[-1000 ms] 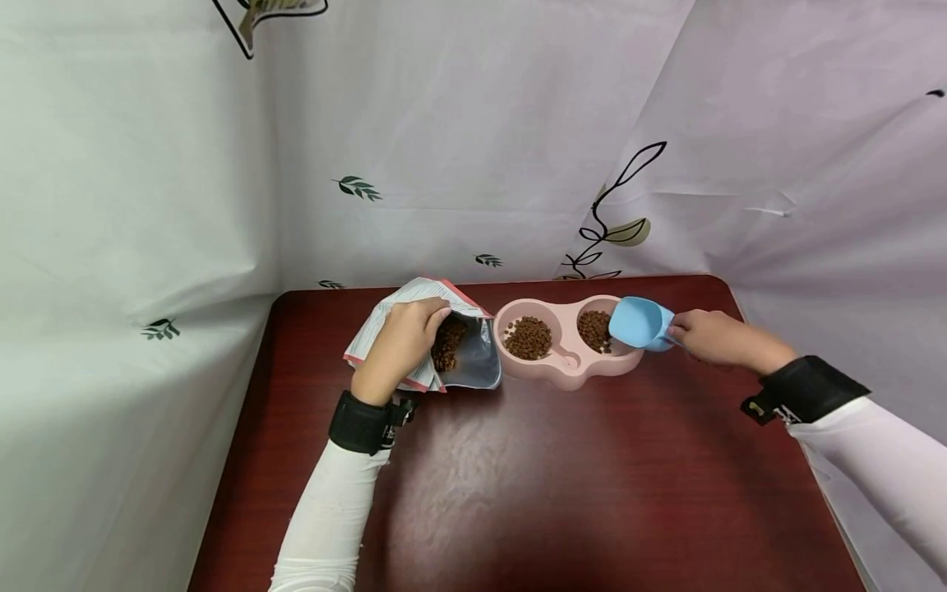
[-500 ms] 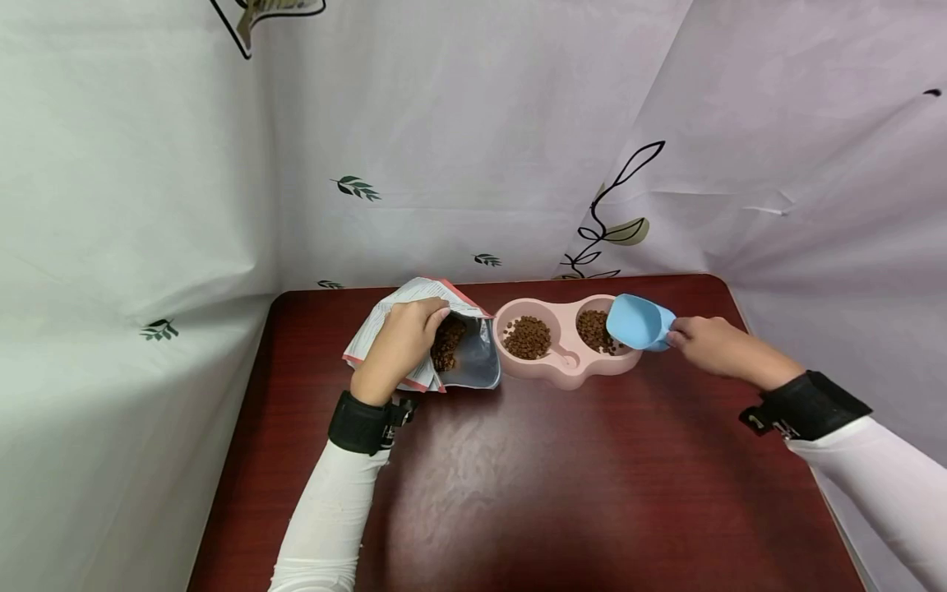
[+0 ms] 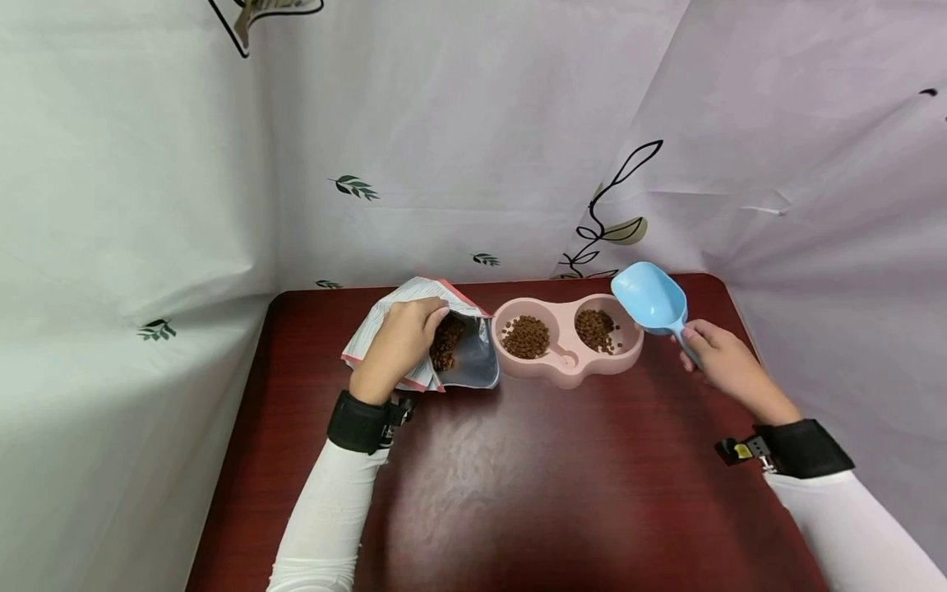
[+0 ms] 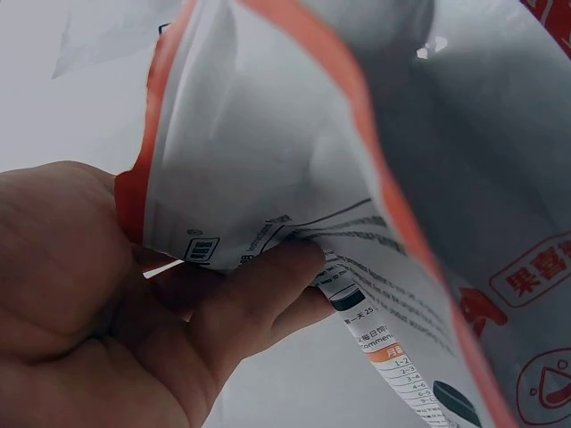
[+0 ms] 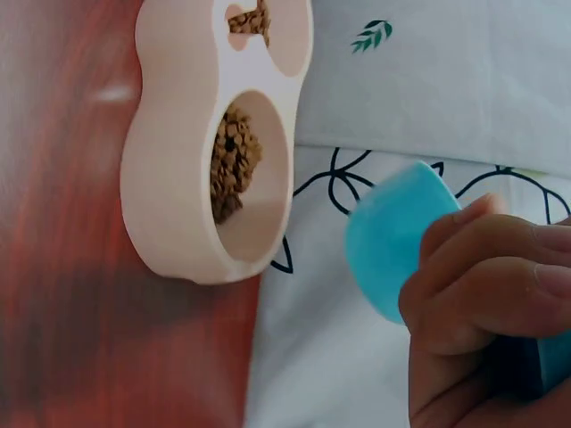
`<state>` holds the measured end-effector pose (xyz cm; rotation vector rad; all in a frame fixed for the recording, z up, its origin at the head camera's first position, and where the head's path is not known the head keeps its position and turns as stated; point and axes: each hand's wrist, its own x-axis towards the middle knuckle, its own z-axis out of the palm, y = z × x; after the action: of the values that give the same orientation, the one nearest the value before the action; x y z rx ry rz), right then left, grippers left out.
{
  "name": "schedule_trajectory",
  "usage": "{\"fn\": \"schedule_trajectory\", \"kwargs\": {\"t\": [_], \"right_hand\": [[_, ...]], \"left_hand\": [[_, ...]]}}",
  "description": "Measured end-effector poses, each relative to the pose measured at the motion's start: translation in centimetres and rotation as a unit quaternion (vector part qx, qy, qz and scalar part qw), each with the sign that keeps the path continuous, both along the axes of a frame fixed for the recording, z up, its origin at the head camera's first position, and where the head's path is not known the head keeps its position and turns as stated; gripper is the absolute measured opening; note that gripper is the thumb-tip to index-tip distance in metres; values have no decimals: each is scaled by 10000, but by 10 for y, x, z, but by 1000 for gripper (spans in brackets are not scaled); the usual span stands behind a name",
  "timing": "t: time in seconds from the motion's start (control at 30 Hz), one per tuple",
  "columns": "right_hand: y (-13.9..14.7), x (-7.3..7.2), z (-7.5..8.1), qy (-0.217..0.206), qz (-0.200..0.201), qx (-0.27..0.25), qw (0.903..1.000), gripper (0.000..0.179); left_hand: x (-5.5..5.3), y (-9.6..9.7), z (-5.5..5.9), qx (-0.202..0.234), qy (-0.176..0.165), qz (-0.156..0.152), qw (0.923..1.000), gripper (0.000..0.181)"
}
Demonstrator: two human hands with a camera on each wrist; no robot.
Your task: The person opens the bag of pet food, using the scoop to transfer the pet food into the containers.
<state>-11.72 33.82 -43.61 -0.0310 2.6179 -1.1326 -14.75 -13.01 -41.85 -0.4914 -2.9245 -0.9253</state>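
1. Head view: The left hand [image 3: 403, 337] pinches the top edge of an open pet-food bag [image 3: 477, 362], which lies on the desk [image 3: 518, 469] with brown kibble [image 3: 446, 341] in its mouth. The right hand [image 3: 725, 362] grips the handle of a light blue scoop [image 3: 651, 294], whose hollow faces up toward the camera. The scoop slants away from that hand, its head overlapping the right rim of the pink double bowl [image 3: 568, 321] in this view. That bowl stands between the two hands, just beside the bag, with kibble in both compartments.

2. Left wrist view: The left hand has its thumb and fingers on the bag's printed, orange-edged flap, and the silver inner lining shows beyond that edge.

3. Right wrist view: The fingers of the right hand curl round the scoop's handle. The scoop head is apart from the double bowl, near its end compartment, where kibble lies heaped toward one side.
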Motion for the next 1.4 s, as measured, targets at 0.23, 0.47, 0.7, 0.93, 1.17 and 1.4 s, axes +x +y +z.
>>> {"fn": "schedule_trajectory", "kwargs": {"t": [0.23,0.47,0.7,0.93,1.17,1.4], "right_hand": [[-6,17,-19,567,-653,-1426,9860,31],[-11,28,-44,855,-1130,-3390,9301,21],[-27,42,-66,713,-1913,-4383,8753,24],[-45,52,-85,429,-2457,-4735,8447,19],[-53,56,-95,-62,-2783,-5022,8187,23],[-54,61,-105,-375,-2808,-5732,7689,21]], "left_hand": [[0,0,1,-31,33,-27,10000,28],[1,1,1,-13,8,-26,10000,28],[2,1,0,-41,44,-34,10000,28],[2,1,1,-28,37,-46,10000,27],[2,1,1,-22,6,6,10000,29],[1,1,0,-23,-45,42,10000,31]]}}
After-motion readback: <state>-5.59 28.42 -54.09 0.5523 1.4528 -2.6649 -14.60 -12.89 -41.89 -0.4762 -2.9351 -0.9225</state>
